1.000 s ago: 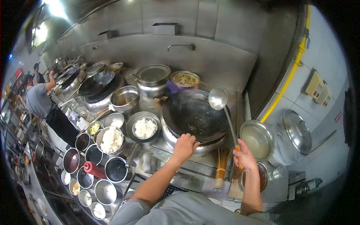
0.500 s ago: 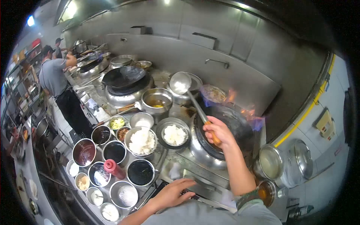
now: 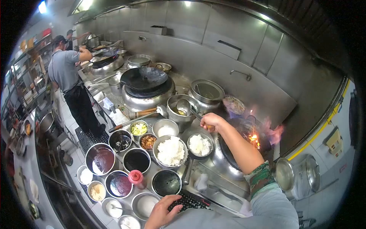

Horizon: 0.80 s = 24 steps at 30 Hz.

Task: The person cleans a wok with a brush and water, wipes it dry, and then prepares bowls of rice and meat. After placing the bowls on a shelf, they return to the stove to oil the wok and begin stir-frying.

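My right hand is closed around the wooden handle of a ladle. The ladle's bowl is tipped into a metal pot of yellowish oil. Below my right forearm, a dark wok sits on the burner, partly hidden by the arm, with flames at its far right side. Low in the view, my left hand has its thumb and fingers apart and holds nothing. It is beside a bowl of white powder and a black-and-white spotted cloth. White rice fills a bowl and a strainer.
Several seasoning bowls crowd the left counter around a red squeeze bottle. A second wok stands on the burner farther back. Two people work at the far left; the nearer person wears grey. A tap projects from the back wall.
My right hand has lowered the ladle from above the stove into the oil pot. The view has shifted, and my left hand sits lower. Flames still rise at the wok.
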### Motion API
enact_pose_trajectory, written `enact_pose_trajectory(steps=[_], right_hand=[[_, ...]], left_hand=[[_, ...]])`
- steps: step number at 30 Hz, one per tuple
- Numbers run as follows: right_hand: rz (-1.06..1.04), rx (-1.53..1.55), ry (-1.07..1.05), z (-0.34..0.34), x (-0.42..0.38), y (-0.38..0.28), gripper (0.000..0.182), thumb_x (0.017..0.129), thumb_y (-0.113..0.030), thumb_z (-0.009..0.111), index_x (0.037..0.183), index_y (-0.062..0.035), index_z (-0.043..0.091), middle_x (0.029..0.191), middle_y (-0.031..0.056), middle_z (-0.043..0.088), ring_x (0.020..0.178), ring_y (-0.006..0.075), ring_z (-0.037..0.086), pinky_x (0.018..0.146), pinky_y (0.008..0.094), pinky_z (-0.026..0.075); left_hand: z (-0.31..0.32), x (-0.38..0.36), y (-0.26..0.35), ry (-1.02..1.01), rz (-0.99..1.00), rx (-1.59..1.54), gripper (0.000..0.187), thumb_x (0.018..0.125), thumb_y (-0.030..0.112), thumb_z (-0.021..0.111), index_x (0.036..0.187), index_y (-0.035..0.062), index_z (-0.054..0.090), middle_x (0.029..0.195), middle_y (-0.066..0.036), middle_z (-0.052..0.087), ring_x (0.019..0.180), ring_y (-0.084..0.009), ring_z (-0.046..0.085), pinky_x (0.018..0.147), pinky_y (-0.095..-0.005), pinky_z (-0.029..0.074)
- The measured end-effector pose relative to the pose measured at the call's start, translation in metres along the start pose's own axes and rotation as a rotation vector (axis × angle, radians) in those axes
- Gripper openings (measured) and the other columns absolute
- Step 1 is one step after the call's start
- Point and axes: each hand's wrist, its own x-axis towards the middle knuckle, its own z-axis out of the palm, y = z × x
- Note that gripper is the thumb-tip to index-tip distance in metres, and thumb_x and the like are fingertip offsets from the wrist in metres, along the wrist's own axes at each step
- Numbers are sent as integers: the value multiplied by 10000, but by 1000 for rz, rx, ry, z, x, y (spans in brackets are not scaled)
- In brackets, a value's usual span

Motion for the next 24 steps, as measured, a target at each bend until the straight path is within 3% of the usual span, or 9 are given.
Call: enact_pose_trajectory(steps=[4, 8, 11, 12, 15, 19, 23, 24], right_hand=[[92, 477, -158, -14, 8, 9, 53, 870, -68, 575, 841, -49, 535, 740, 22, 565, 519, 67, 528, 405, 228, 386], [53, 1022, -376, -24, -5, 41, 75, 888, -78, 554, 906, -22, 507, 799, 21, 551, 551, 53, 528, 430, 210, 384], [-48, 1165, -417, -22, -30, 64, 84, 903, -80, 549, 921, -18, 496, 815, 21, 538, 551, 44, 527, 430, 215, 390], [-70, 1252, -473, -22, -38, 72, 91, 910, -84, 550, 928, -15, 494, 826, 23, 534, 555, 43, 529, 431, 218, 396], [-171, 1467, -631, -24, -67, 99, 124, 942, -103, 545, 961, 1, 482, 906, 38, 520, 582, 45, 544, 440, 228, 416], [-288, 1615, -620, -29, -123, 128, 126, 924, -71, 563, 998, 4, 494, 945, 54, 524, 608, 59, 544, 456, 246, 440], [-356, 1574, -535, -50, -177, 161, 137, 945, -106, 558, 1038, -16, 513, 935, 48, 534, 608, 56, 528, 449, 243, 443], [-360, 1575, -399, -54, -192, 167, 111, 948, -102, 553, 1037, -46, 518, 911, 48, 543, 606, 51, 518, 441, 240, 428]], left_hand=[[-11, 5, -3, 16, -7, 19, 358, 887, 206, 714, 1192, 27, 661, 1169, -151, 676, 1070, -309, 662, 919, -367, 511], [-19, 10, -4, 31, -12, 68, 339, 883, 167, 710, 1186, 23, 663, 1123, -147, 687, 1041, -299, 672, 902, -357, 516], [-19, 12, -16, 24, 44, -24, 336, 938, 214, 659, 1213, 21, 637, 1080, -176, 681, 845, -266, 648, 794, -353, 519], [-18, 13, -20, 14, 78, -1, 341, 941, 190, 660, 1230, 14, 614, 1143, -154, 662, 853, -249, 648, 772, -337, 520], [-13, 20, -19, 6, 72, 1, 331, 935, 180, 673, 1217, 15, 619, 1107, -149, 662, 852, -245, 646, 746, -320, 520], [-3, 28, -33, 13, 144, -32, 311, 927, 151, 685, 1200, 17, 619, 1104, -136, 644, 892, -226, 662, 764, -318, 539], [-2, 31, -26, -63, 64, 21, 315, 937, 152, 671, 1219, 23, 617, 1145, -135, 636, 951, -223, 675, 775, -318, 554], [-1, 31, -26, -82, 44, 33, 315, 941, 154, 666, 1225, 25, 617, 1157, -134, 634, 967, -224, 676, 777, -316, 556]])
